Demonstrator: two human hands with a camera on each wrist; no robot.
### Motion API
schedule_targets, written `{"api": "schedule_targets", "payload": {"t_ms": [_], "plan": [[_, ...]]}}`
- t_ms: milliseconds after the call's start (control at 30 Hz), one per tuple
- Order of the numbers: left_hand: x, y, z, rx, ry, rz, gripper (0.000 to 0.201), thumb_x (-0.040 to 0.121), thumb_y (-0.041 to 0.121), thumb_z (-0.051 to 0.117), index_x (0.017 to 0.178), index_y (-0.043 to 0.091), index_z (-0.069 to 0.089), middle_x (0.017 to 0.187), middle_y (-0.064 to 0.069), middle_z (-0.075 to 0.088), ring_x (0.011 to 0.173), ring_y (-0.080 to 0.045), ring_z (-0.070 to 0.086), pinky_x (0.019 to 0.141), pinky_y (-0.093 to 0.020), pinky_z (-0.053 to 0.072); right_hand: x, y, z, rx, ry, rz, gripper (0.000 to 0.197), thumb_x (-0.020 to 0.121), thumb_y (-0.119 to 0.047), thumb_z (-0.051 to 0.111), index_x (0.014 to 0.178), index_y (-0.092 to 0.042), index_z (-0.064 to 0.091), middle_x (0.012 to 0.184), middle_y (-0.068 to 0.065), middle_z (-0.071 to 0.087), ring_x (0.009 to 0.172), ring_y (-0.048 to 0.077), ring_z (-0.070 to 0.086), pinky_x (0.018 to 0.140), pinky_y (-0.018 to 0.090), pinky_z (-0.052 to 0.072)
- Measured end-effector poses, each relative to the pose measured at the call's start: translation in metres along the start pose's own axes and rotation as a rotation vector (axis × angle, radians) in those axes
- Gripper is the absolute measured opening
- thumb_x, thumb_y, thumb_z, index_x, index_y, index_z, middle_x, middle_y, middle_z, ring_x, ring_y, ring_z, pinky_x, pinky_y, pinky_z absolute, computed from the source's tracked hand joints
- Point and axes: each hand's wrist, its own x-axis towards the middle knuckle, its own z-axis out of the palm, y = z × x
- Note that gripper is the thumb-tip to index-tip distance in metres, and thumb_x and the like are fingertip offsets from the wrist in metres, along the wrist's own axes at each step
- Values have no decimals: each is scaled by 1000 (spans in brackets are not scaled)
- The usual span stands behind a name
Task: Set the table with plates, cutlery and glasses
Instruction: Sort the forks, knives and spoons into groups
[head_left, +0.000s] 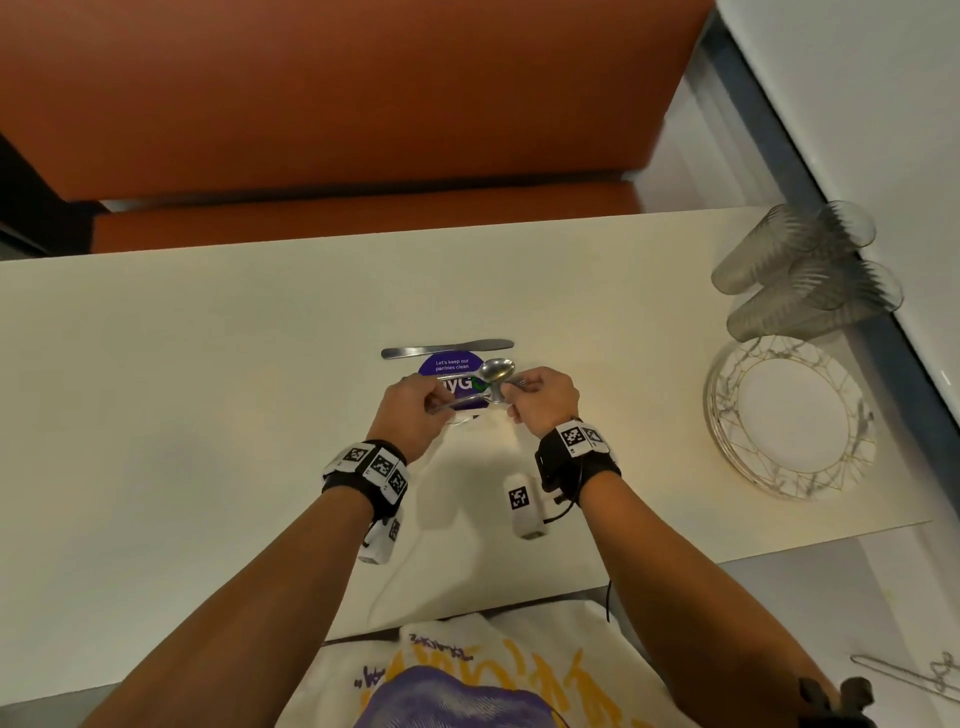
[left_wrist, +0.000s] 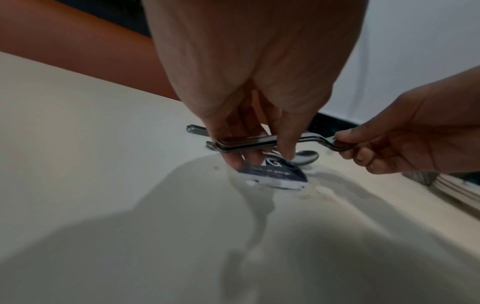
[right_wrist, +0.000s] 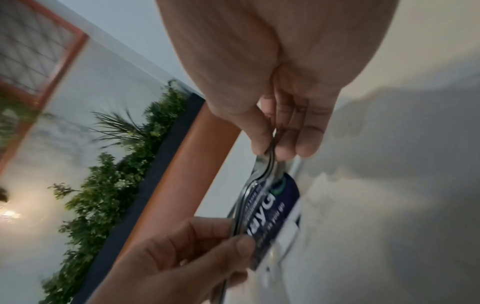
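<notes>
Steel cutlery bundle (head_left: 470, 397) mid-frame — left hand (head_left: 410, 410) grips handles, right hand (head_left: 545, 397) pinches other end. Knife (head_left: 447, 348) alone laid on table (head_left: 208, 364). Plates (head_left: 789, 423), glasses (head_left: 800, 265) stacked at right — unplaced.

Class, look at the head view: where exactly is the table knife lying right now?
The knife lies flat on the table, crosswise just beyond the purple sticker and both hands, well left of the plates.

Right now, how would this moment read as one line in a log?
stage: sorting cutlery | left hand: holds cutlery bundle | right hand: pinches its far end | knife: on table | plates, glasses: stacked, unplaced
</notes>
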Motion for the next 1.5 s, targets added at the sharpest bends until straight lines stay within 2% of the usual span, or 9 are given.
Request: {"api": "schedule_targets", "payload": {"t_ms": [200,400,533,667,767,1033,1167,1300,1500], "plan": [[11,-4,7,303,35,23,16,88,26,77,104,22,80,104,0,71,98,-24,59,85,-38,48,9,11,16,-16,6,96,13,75,-28,80,81,-25,69,83,2,76,78,26,73,77,39,62],[14,-13,21,267,38,52,19,89,15,77,107,14,80,107,-9,70,103,-30,58,90,-46,52,22,17,22,-56,40,101,13,76,-26,79,74,-26,66,81,-1,74,77,23,71,76,39,62],[12,-18,23,230,76,80,22,87,9,80,109,10,81,107,-12,72,105,-32,59,91,-44,52,19,16,19,-161,38,-34,19,78,-28,83,82,-20,66,83,-4,69,73,10,59,61,13,42],[12,-15,23,260,85,80,22,87,9,80,109,11,81,106,-12,72,103,-34,59,90,-45,51,21,19,18,-226,25,-60,25,79,-28,83,95,-15,69,95,3,69,84,17,62,68,22,44],[12,-14,23,306,80,82,22,86,10,79,108,13,80,108,-9,71,103,-33,59,91,-44,48,22,21,17,-213,14,-69,28,78,-30,83,96,-15,68,95,4,70,82,17,63,63,19,43],[7,-6,21,368,70,102,28,86,24,77,112,16,75,115,-6,69,108,-30,58,95,-42,45,19,20,8,-235,12,-114,26,84,-29,77,103,-14,69,93,5,70,85,18,63,74,25,48],[8,7,22,326,107,145,25,88,24,73,112,19,74,115,-4,70,109,-28,59,94,-41,47,12,22,-14,-228,37,-140,27,88,-34,73,107,-15,69,91,0,66,85,16,60,80,24,49],[14,45,38,241,80,235,16,91,19,70,107,16,74,105,-4,70,102,-26,58,90,-40,51,3,30,-55,-179,103,-202,10,89,-21,69,96,-15,73,87,-1,69,80,12,60,66,3,40],[31,129,93,94,-126,288,19,98,15,59,108,20,74,103,3,71,83,-12,63,82,-30,54,4,56,-154,-114,194,-219,14,90,-12,64,91,-20,75,78,-6,69,74,15,66,72,24,53]]}}
